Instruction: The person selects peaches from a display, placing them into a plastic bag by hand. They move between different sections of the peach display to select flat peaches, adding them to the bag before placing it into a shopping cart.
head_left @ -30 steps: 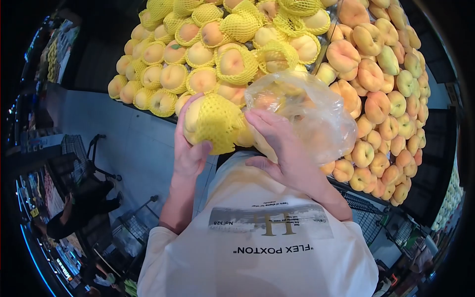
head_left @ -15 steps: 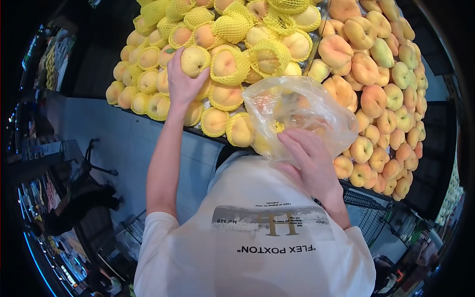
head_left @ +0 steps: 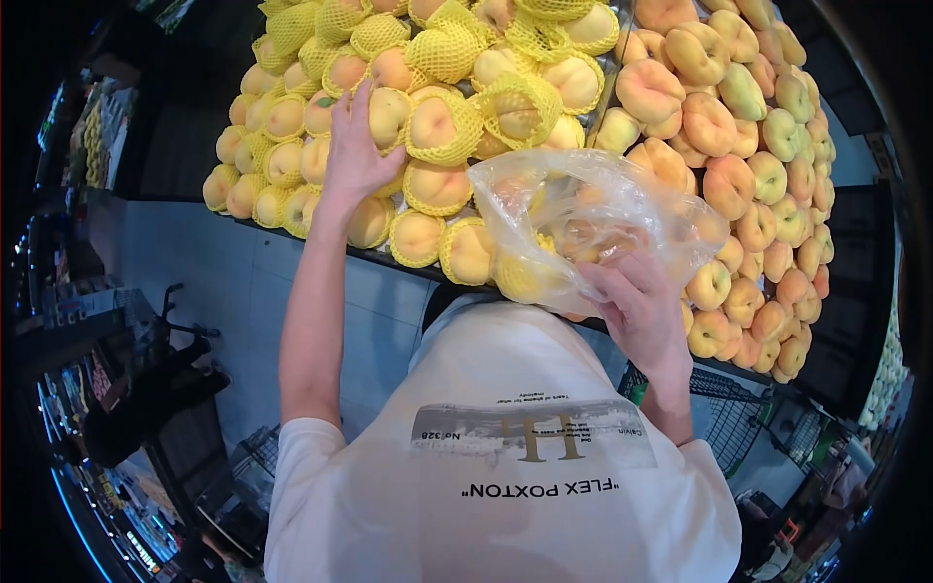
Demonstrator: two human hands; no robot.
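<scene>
My left hand (head_left: 358,155) rests on the fruit display with its thumb and fingers spread, beside a pale yellow peach (head_left: 389,115). Around it lie peaches in yellow foam nets, one of them a netted peach (head_left: 434,126) just to the right. My right hand (head_left: 641,306) pinches the edge of a clear plastic bag (head_left: 598,219). The bag hangs open over the front of the display. Crinkled plastic makes its contents hard to make out.
Bare flat peaches (head_left: 714,121) are piled on the right, past a clear divider (head_left: 610,73). Shopping carts (head_left: 724,398) stand below the display at the right. A person in dark clothes (head_left: 136,408) is at the lower left.
My left hand has loosened from the pale peach, its fingers now straighter at the fruit's left side. My right hand has moved slightly right, drawing the bag's edge along.
</scene>
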